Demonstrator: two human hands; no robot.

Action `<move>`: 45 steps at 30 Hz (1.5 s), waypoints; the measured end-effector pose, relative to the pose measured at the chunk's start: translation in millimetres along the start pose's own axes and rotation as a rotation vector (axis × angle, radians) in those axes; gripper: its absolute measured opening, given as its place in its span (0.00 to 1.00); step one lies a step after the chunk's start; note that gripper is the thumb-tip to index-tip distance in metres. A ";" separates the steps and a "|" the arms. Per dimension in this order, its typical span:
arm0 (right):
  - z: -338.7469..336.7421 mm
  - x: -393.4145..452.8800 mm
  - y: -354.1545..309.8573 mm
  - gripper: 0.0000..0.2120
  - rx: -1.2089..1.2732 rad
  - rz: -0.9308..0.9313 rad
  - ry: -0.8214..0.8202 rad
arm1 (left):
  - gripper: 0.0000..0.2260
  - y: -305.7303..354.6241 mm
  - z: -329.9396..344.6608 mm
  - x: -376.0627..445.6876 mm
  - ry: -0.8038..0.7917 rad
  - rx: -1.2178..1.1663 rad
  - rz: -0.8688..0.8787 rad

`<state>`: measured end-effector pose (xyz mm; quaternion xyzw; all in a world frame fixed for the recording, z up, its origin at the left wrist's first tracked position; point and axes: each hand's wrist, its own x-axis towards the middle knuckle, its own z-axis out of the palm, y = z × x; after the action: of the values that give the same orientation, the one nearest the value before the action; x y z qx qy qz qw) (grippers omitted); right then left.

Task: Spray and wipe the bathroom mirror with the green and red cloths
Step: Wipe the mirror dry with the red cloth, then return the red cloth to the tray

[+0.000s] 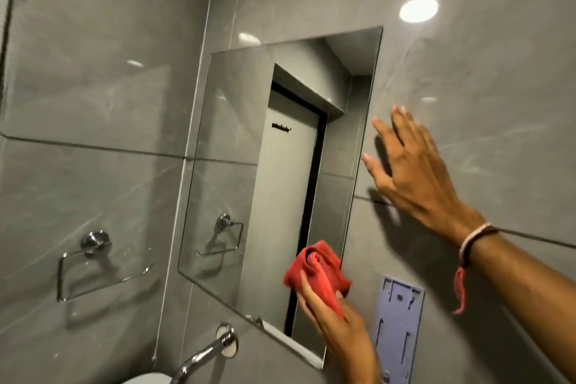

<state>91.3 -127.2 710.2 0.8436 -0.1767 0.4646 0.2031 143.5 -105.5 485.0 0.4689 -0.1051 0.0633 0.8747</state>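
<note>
The frameless rectangular mirror (265, 165) hangs on a grey tiled wall and reflects a doorway. My left hand (336, 330) grips a bunched red cloth (318, 271) and presses it against the mirror's lower right corner. Fingers spread, my right hand (411, 171) lies flat on the tiles just right of the mirror's edge and holds nothing. A red and white thread band sits on that wrist. No green cloth or spray bottle is in view.
A chrome towel ring (93, 259) is fixed to the left wall. A chrome tap (212, 349) juts out below the mirror, over a white basin edge. A lilac plastic wall bracket (396, 330) sits right of my left hand.
</note>
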 end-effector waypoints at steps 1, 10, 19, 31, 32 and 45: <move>-7.8 0.3 -0.7 0.32 0.133 0.040 0.014 | 0.35 22.4 9.3 10.5 -0.053 -0.052 0.048; -135.8 25.3 13.2 0.44 1.250 0.490 0.141 | 0.42 277.0 99.2 75.3 -0.751 0.136 1.126; -155.9 -47.9 18.8 0.05 1.509 0.501 0.403 | 0.57 274.2 52.3 18.7 -0.962 -0.140 0.676; -97.1 -352.7 20.2 0.18 0.902 1.080 0.457 | 0.19 47.6 -67.3 -134.4 -1.091 -0.066 -0.372; -89.5 -389.1 18.6 0.13 0.894 1.143 0.372 | 0.20 25.3 -86.4 -149.7 -1.072 -0.012 -0.397; 48.6 -767.9 2.4 0.21 0.570 2.000 -0.530 | 0.23 -255.2 -288.5 -332.0 -1.360 0.826 -0.851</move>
<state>-263.8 -69.9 29.9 0.4065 -0.7107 0.2463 -0.5186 -89.2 -10.0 43.1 0.6813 -0.3862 -0.5238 0.3350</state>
